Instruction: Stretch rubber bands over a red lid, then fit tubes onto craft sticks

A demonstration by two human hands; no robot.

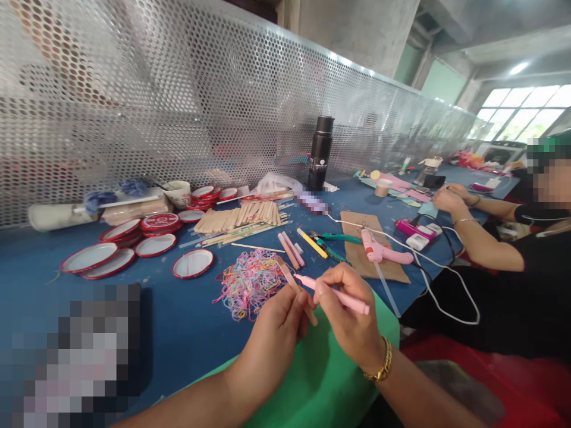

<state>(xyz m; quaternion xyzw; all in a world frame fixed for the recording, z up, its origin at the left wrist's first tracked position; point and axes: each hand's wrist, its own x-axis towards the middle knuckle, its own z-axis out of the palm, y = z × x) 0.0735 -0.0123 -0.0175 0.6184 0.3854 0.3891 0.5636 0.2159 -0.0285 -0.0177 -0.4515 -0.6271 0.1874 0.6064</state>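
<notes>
Pinched in my left hand [281,318] is a flat wooden craft stick [289,278], tilted, its upper end coloured brownish. My right hand [350,315], with a gold bracelet at the wrist, grips a pink marker pen [352,301]. The pen's tip points at the stick, close to its coloured part; whether it touches I cannot tell. Just beyond my left hand lies a heap of colourful elastic bands [250,282]. Behind the stick rest pinkish markers [289,251] and a yellow marker [312,244]. Green cloth [321,368] spreads beneath both hands.
Red-rimmed jar lids [193,264] lie at left, near a pile of wooden sticks [241,217]. A black bottle [320,153] stands by the perforated screen. Green-handled pliers [334,238], a pink glue gun [383,249] and its white cord are at right. Another person's hands [450,199] work farther right.
</notes>
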